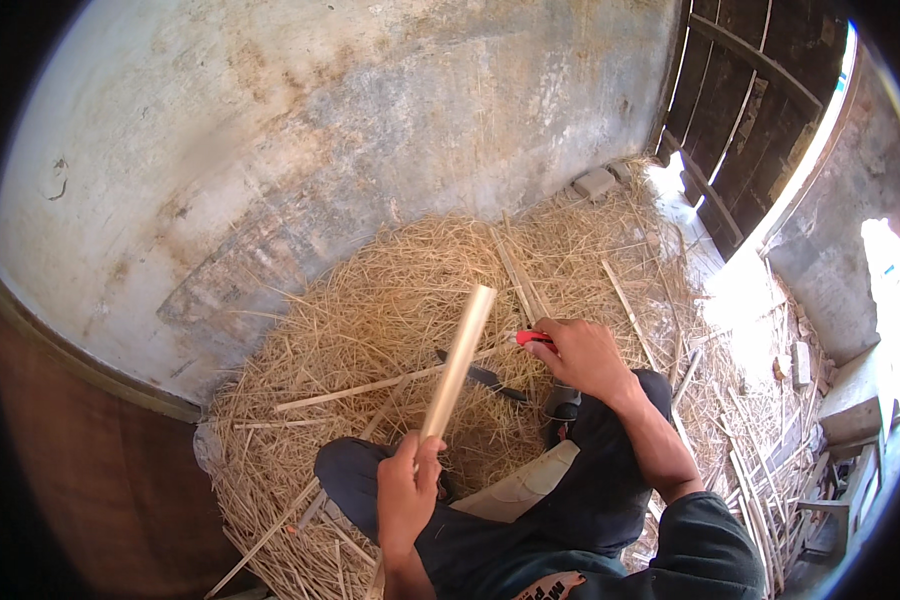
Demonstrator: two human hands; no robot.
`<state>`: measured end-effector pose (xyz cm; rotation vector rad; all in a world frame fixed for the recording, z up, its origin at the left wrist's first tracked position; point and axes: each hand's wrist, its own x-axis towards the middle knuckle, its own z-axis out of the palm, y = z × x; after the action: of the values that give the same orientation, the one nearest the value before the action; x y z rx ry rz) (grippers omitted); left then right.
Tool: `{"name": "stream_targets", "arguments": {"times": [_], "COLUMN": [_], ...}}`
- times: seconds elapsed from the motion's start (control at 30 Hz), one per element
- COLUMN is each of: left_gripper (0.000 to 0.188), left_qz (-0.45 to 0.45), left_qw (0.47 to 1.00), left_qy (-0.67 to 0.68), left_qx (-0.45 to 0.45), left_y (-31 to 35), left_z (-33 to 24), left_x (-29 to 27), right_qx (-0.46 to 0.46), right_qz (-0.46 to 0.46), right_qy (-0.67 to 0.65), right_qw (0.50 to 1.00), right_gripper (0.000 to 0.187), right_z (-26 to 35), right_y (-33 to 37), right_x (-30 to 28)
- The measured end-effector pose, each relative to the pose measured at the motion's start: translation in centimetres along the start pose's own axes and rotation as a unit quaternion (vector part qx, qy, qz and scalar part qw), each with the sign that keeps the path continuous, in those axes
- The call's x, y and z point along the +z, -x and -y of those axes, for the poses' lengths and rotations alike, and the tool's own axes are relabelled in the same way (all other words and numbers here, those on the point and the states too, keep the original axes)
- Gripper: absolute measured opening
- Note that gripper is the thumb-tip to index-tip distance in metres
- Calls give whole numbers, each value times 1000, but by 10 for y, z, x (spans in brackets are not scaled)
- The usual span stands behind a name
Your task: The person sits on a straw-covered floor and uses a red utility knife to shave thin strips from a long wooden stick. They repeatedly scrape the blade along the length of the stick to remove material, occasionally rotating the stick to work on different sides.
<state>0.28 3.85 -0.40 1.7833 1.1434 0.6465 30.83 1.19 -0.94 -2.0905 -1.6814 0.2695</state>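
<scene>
My left hand [410, 485] is closed around the lower end of a smooth, pale-gold bamboo slat [460, 360], which slants up and away over the straw. To its right, my right hand [588, 358] grips a red utility knife [535, 338], its tip pointing left toward the slat with a gap between them. Behind the slat, a dark blade [495, 383], perhaps a machete, lies on the straw, partly hidden. My legs are folded under both hands, with a pale curved piece [523, 485] between them.
Straw [370, 300] and loose thin strips [630, 310] cover the floor around me. A stained wall [370, 130] rises ahead. Bricks [595, 184] lie at its foot, near a dark plank door [750, 110]. A brown panel [100, 470] stands at left.
</scene>
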Motion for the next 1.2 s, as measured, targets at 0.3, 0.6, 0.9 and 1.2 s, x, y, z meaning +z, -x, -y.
{"name": "stream_targets", "arguments": {"times": [0.3,0.6,0.9,1.2], "left_gripper": [27,34,32,52], "left_qz": [-48,44,155,242], "left_qw": [975,994,970,968], "left_qy": [-219,79,173,59], "left_qx": [7,-61,-73,26], "left_y": [-34,-25,-6,4], "left_z": [42,33,23,44], "left_x": [6,4,9,-22], "right_qx": [-5,48,-13,96], "right_qz": [13,-69,-50,-73], "right_qy": [-47,-213,-555,-574], "right_qw": [999,973,830,810], "right_gripper": [33,36,38,31], "right_z": [1,6,16,16], "right_y": [1,-4,-7,-6], "right_x": [-10,-17,-13,-13]}}
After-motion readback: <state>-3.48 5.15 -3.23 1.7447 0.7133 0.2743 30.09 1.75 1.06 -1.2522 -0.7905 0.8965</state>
